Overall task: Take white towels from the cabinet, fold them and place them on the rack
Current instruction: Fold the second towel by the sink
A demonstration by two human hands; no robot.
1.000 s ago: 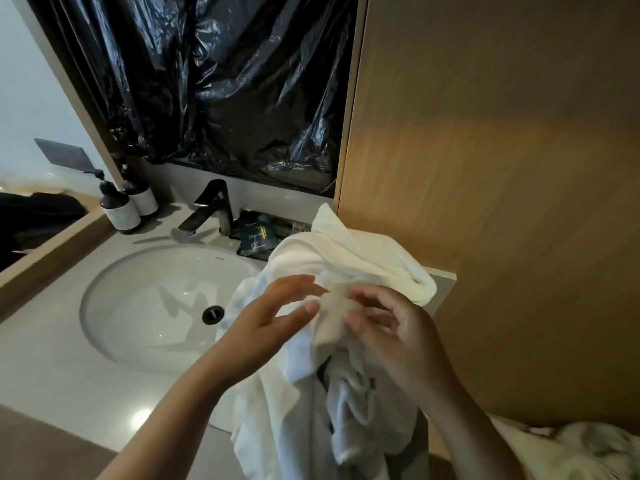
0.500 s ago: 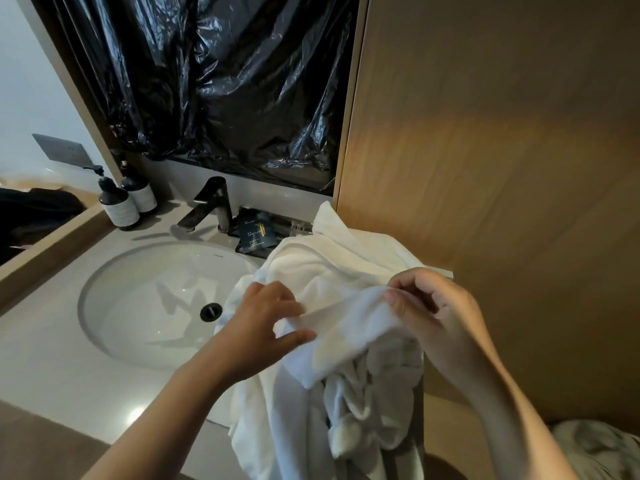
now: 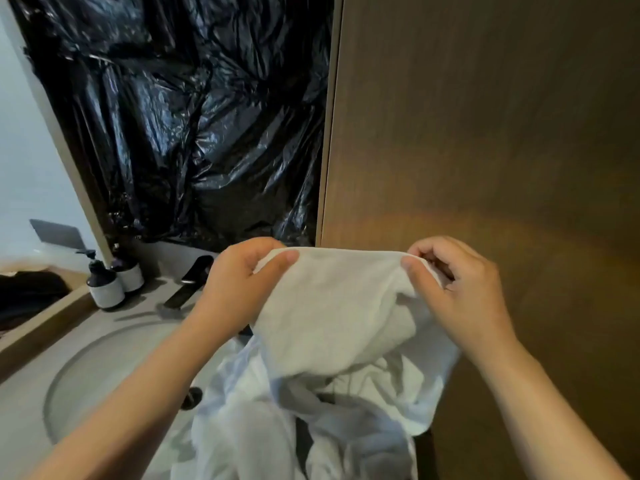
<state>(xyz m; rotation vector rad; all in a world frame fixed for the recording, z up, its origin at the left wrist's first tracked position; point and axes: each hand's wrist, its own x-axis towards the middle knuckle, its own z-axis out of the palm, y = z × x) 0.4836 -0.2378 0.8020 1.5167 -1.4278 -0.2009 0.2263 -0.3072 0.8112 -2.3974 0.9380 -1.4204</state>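
Note:
A white towel is stretched between my two hands, lifted above the counter. My left hand pinches its upper left edge between thumb and fingers. My right hand pinches the upper right edge with curled fingers. The towel's lower part hangs down onto a crumpled heap of white towels lying on the counter's right end beside the sink. No rack is in view.
A round white sink is set in the grey counter, with a black faucet behind it. Two dark pump bottles stand at the back left. Black plastic sheeting covers the mirror. A tall wooden panel fills the right.
Both hands have moved apart and risen, pulling the towel's top edge taut between them and lifting it off the heap. The camera has tilted upward and closer.

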